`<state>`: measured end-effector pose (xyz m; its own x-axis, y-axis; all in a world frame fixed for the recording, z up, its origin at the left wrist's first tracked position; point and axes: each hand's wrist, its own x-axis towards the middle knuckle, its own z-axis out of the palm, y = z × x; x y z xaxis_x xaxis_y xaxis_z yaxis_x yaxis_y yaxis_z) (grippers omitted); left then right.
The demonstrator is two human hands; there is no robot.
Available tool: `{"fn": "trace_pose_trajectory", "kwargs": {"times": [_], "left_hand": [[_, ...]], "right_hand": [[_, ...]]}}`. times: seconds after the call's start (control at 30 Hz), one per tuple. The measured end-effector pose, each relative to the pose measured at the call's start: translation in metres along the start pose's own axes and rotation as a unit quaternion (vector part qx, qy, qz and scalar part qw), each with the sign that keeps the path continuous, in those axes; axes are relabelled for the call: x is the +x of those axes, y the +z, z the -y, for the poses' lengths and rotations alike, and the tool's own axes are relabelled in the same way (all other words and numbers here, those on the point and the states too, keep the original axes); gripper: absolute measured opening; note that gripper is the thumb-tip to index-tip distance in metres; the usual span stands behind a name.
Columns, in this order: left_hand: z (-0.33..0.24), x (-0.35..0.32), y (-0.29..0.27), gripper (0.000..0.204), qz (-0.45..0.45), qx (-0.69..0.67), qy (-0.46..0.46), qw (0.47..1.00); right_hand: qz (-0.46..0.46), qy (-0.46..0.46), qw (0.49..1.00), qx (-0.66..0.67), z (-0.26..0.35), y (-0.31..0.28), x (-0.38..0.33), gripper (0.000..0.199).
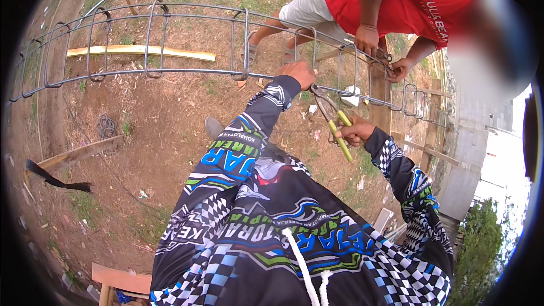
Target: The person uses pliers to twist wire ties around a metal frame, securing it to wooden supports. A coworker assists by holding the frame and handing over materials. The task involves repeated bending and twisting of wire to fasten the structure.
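A long rebar cage (187,71) of straight steel bars with bent stirrups runs across in front of me. My left hand (299,73) is closed around the cage's near bar, by a stirrup; its fingertips are partly hidden. In my right hand (356,130) is a pair of pincers (327,105) with yellow-green handles. Their handles stand a little apart, and the jaws reach up to the near bar, just below my left hand. Whether the jaws grip a wire is too small to make out.
Across the cage, a person in a red shirt (419,0) works on it with both hands and a dark tool (384,55). A wooden post (379,93) stands under the cage. Planks (141,50), a wire coil (106,127) and a white block (351,96) lie on the dirt.
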<state>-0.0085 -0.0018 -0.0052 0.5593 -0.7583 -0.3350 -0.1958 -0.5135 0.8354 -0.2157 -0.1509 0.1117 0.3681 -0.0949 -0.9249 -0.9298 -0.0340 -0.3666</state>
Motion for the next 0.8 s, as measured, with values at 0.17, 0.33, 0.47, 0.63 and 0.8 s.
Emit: {"fn": "trace_pose_trajectory", "kwargs": {"times": [0.17,0.33,0.47,0.63,0.8], "left_hand": [[-0.002,0.004,-0.002,0.049,-0.017,0.010,0.002,1.000],[-0.004,0.007,-0.003,0.049,-0.027,0.011,0.002,1.000],[-0.003,0.003,-0.004,0.047,-0.034,0.001,-0.006,0.999],[0.002,0.010,0.001,0.047,-0.023,0.008,0.012,1.000],[-0.002,0.007,-0.008,0.050,0.001,0.029,0.008,1.000]], "right_hand": [[-0.102,-0.007,0.988,-0.117,0.033,0.023,-0.013,0.028],[-0.219,-0.066,0.963,-0.140,-0.011,0.040,-0.003,0.031],[-0.317,-0.332,0.888,-0.037,-0.085,0.054,-0.032,0.029],[-0.415,-0.598,0.663,0.175,-0.045,0.070,-0.078,0.028],[-0.272,-0.686,0.610,0.288,0.023,0.037,-0.075,0.027]]}}
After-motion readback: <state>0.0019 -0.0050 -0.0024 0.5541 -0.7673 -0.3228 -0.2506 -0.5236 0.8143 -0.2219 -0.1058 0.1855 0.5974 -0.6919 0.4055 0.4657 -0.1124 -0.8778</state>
